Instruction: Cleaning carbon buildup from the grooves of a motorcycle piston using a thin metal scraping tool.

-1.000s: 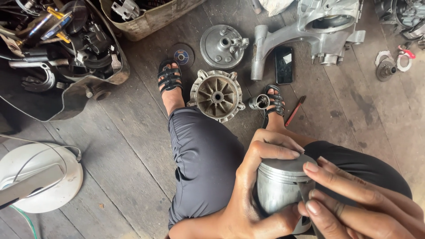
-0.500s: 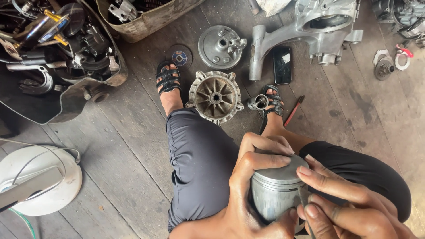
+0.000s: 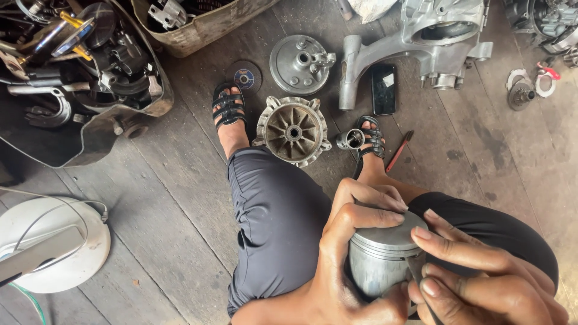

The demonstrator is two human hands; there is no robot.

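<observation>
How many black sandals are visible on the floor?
2. One sandal lies left of the finned round metal hub; the other sandal is right of it, below the black phone. Nothing suggests more.

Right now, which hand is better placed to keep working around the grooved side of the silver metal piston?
Right, probably. The left hand wraps the silver metal piston and steadies it, so it is occupied. The right hand has fingertips pinched against the piston's side, free to work.

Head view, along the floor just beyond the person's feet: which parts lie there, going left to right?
Small dark grinding disc → round grey cover plate → long cast-metal arm housing → black phone lying under it → small gear and ring parts at far right.
</observation>
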